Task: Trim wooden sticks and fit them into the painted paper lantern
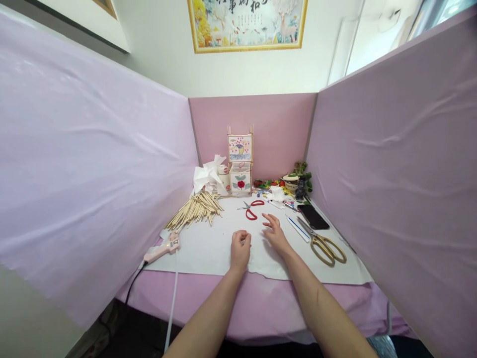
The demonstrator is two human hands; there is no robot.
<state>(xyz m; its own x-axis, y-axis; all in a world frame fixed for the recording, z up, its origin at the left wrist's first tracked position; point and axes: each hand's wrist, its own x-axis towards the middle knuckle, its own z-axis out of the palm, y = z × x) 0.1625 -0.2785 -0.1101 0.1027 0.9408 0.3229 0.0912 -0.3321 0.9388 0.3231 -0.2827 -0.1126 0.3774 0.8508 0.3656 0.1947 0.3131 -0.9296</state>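
My left hand (240,248) is closed over the white sheet (208,248), thumb against curled fingers; whatever may be in it is hidden. To its right, my right hand (275,232) is open, its fingers spread and nothing visible in them. Just beyond both hands lie red-handled scissors (252,209), blades apart and pointing left. Larger gold-handled scissors (325,248) rest to the right of my right hand, beside a blue-and-white pen (298,227). At the back stands a two-tier stick frame (240,164) with a bird picture above and a red flower picture below.
A heap of thin wooden sticks (197,208) lies at the left. Nearer is a pink glue gun (164,248) with a dark cable. A black phone (313,217) sits at the right. Behind are tissues (210,174) and a small pot (291,183). Pink-lilac panels (253,119) enclose three sides.
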